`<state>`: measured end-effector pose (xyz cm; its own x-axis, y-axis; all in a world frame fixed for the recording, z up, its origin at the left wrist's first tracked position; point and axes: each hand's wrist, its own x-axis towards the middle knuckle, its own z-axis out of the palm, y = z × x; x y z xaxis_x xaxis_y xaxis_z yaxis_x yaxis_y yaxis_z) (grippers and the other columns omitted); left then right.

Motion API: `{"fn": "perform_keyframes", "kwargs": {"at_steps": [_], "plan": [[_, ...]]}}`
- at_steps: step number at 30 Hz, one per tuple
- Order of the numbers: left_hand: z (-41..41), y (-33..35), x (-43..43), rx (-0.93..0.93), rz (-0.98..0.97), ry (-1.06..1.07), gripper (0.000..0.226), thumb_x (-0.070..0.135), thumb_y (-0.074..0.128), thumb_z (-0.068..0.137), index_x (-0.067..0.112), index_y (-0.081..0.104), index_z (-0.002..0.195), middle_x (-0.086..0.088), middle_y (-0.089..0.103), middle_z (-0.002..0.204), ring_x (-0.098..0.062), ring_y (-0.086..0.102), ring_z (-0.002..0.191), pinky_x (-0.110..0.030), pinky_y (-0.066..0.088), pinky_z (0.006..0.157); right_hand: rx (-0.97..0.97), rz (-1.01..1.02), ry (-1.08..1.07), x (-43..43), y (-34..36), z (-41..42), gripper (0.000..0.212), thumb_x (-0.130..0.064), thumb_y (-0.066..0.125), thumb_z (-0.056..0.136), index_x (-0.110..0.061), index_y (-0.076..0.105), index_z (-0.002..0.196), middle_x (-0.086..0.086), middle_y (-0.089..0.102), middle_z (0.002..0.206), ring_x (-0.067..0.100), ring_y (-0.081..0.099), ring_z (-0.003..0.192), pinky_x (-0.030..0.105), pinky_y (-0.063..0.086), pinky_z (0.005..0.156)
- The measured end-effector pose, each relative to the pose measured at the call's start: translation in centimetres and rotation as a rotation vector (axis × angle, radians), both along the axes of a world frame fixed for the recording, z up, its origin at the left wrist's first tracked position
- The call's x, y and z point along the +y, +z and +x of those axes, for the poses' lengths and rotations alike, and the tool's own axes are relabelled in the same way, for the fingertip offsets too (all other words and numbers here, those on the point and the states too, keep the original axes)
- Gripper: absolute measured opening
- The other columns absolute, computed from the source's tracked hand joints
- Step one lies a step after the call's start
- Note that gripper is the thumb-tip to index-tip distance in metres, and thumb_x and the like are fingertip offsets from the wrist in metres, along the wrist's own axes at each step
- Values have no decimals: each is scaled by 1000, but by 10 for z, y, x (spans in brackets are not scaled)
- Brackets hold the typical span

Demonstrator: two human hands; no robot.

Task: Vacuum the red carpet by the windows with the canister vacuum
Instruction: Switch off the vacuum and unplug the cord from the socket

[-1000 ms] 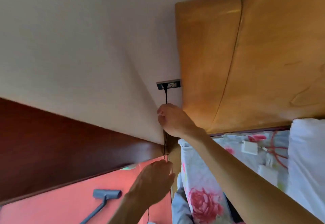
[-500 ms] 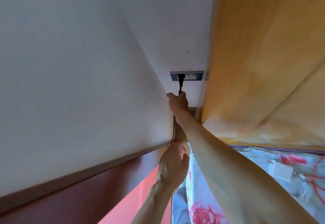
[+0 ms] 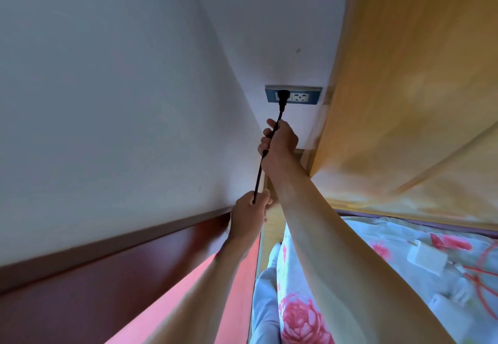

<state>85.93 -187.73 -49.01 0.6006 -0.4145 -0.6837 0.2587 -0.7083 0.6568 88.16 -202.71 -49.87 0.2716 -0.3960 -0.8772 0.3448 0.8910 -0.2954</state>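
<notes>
A black plug sits in the left socket of a grey wall outlet on the white wall. Its black power cord runs straight down from it. My right hand grips the cord a short way below the plug. Lower down, my left hand holds the same cord, taut between the two hands. A strip of red carpet shows at the bottom, between my forearms. The vacuum itself is out of view.
A dark red wooden skirting panel lines the wall on the left. A tall orange wooden headboard stands right of the outlet. Below it lies a bed with a flowered sheet, white chargers and a red cable.
The view has closed in on the outlet and the vacuum nozzle has left the frame. My right hand slid up the cord towards the plug, and my left hand rose along the cord.
</notes>
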Motion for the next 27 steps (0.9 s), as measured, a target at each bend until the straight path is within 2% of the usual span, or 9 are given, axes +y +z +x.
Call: {"fn": "perform_keyframes", "kwargs": {"at_steps": [4, 8, 11, 14, 18, 21, 23, 25, 27], "plan": [[-2, 10, 14, 17, -98, 41, 43, 34, 46, 104, 7, 61, 75, 13, 39, 41, -4, 33, 44, -24, 29, 54, 209, -177, 134, -10, 6, 12, 26, -30, 42, 106, -12, 59, 102, 1, 59, 74, 10, 49, 53, 22, 39, 48], [-3, 13, 13, -12, -88, 42, 42, 24, 40, 107, 11, 58, 72, 12, 39, 40, -2, 32, 42, -22, 27, 51, 449, -385, 203, -27, -2, 32, 50, -41, 37, 105, 0, 64, 118, 11, 63, 98, 24, 60, 87, 38, 54, 81], [-3, 12, 14, -18, -95, -8, 39, 19, 40, 106, 14, 55, 70, 13, 38, 42, -6, 32, 47, -27, 26, 52, 524, -500, 206, -31, -11, 34, 46, -33, 36, 107, -3, 70, 106, 5, 66, 97, 17, 57, 85, 28, 50, 72], [-3, 8, 14, -57, -61, -72, 40, 17, 39, 106, 18, 54, 69, 12, 42, 44, -10, 35, 52, -30, 28, 54, 528, -528, 191, -34, -17, 33, 42, -30, 37, 106, -9, 69, 90, 5, 67, 95, 17, 58, 83, 38, 52, 81], [-4, 7, 15, -117, -39, -166, 40, 16, 38, 105, 19, 50, 68, 9, 40, 55, -10, 37, 56, -32, 31, 64, 543, -561, 214, -32, -18, 26, 40, -28, 39, 106, -8, 70, 90, 7, 68, 97, 15, 57, 84, 29, 44, 79], [-3, 9, 12, -81, -47, -142, 41, 16, 38, 105, 19, 49, 66, 9, 40, 52, -12, 35, 53, -30, 28, 55, 559, -564, 216, -33, -8, 26, 38, -29, 41, 106, -11, 67, 86, 3, 63, 91, 17, 58, 83, 31, 46, 81], [-2, 7, 16, -56, -21, -130, 42, 15, 38, 104, 19, 50, 64, 8, 44, 54, -14, 36, 51, -31, 30, 54, 560, -508, 229, -25, -10, 20, 36, -30, 43, 105, -7, 68, 92, 5, 67, 96, 20, 61, 86, 31, 47, 78], [-10, 6, 39, -35, 114, -274, 41, 11, 38, 101, 19, 51, 63, 2, 49, 56, -15, 41, 50, -30, 33, 53, 542, -441, 319, 5, -26, -4, 39, -30, 41, 105, 0, 64, 113, 8, 66, 108, 18, 59, 86, 23, 47, 70], [-27, 3, 81, 24, 209, -417, 42, 8, 39, 99, 20, 53, 61, -6, 50, 54, -13, 43, 48, -28, 35, 51, 516, -428, 448, 57, -53, -39, 35, -25, 38, 105, -2, 62, 115, 5, 58, 104, 9, 48, 71, 16, 42, 58]]}}
